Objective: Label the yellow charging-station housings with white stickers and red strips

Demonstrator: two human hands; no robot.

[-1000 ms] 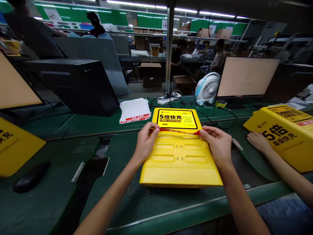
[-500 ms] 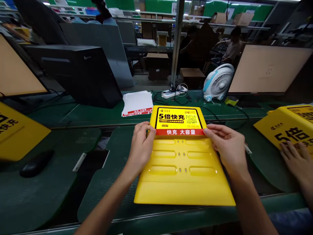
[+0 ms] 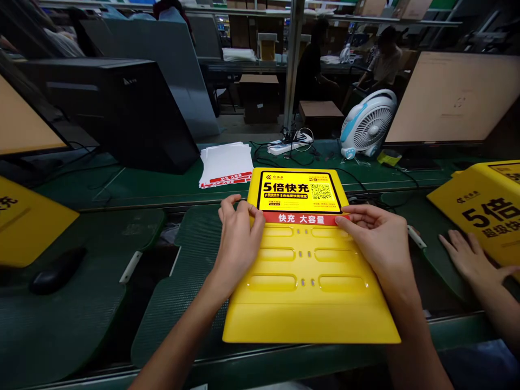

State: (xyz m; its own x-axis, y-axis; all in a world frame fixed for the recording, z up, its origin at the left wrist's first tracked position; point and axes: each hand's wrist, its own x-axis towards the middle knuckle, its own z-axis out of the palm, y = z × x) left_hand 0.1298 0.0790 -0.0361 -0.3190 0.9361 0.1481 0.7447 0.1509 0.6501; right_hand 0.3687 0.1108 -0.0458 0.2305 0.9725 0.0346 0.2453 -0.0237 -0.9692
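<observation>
A yellow plastic panel [image 3: 309,287] lies flat on a green mat [image 3: 190,281] in front of me. A black-and-yellow label with a QR code [image 3: 299,190] covers its top. Just below it sits a red sticker strip [image 3: 301,219] with white characters. My left hand [image 3: 239,242] rests on the panel's left side, fingertips pressed on the strip's left end. My right hand [image 3: 377,241] lies on the right side, fingers stretched over the strip's right end. Neither hand grips anything.
A stack of white sticker sheets [image 3: 226,163] lies behind the panel. A small fan [image 3: 368,125], a power strip [image 3: 286,147], monitors [image 3: 455,97] and a black box [image 3: 117,108] stand at the back. A co-worker's hand [image 3: 469,260] rests by another yellow unit [image 3: 483,211] at right. A mouse [image 3: 57,271] lies at left.
The red strip, held curled between both hands above the panel a second ago, now lies flat below the label. My fingers have flattened onto its ends.
</observation>
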